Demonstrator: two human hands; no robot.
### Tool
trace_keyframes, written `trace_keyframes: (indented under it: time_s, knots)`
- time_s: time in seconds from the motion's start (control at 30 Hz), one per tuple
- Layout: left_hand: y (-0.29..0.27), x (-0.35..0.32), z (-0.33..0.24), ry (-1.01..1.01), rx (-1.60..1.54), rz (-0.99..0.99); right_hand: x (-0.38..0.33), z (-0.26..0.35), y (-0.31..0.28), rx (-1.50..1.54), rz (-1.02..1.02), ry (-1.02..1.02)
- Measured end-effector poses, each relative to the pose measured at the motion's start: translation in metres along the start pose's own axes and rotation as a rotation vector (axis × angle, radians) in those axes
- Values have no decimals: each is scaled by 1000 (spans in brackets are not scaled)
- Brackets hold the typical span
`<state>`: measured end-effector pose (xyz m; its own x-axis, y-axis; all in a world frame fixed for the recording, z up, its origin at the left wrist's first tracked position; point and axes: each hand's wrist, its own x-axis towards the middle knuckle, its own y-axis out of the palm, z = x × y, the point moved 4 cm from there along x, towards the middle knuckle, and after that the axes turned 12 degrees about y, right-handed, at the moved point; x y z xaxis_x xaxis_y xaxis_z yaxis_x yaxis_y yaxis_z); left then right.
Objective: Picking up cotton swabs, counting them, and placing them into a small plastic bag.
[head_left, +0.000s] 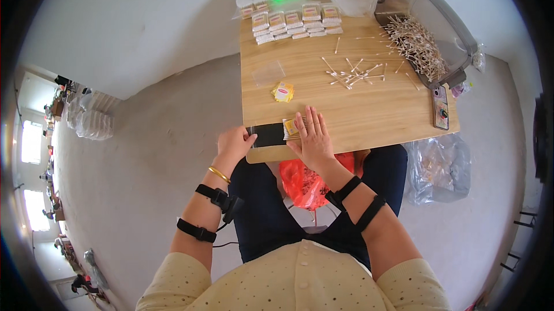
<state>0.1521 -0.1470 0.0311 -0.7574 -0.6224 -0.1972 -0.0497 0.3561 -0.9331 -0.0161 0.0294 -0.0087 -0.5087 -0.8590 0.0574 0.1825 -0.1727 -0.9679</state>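
At the near left corner of the table, my left hand (234,143) is closed, thumb and fingers pinching the end of what looks like a clear plastic bag around a flat black strip (269,135). My right hand (314,141) lies flat with its fingers stretched out, pressing on a row of cotton swabs (287,132) at the strip's right end. A yellow and white card (292,127) lies on those swabs, partly hidden under my fingers. Just beyond sit a small stack of similar cards (283,92) and a clear flat bag (268,72).
Loose swabs (352,73) are scattered mid-table. A tipped grey bin (427,11) spills a heap of swabs (415,45) at right, near a phone (440,108). Packed swab bundles (294,19) line the back. A red bag (306,184) hangs below the table edge; a clear bag (438,167) stands right.
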Motion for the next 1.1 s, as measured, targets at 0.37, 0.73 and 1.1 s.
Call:
trace_keyframes:
  time_s: [0.37,0.73,1.1]
  knots:
    - [5,17,-35,149,407,113,7,46,17,-48,-11,-5]
    - [10,2,-4,172,7,-139,7,71,19,-25,-8,-85]
    - [9,1,-11,253,56,-155,10,90,30,-30,10,-69]
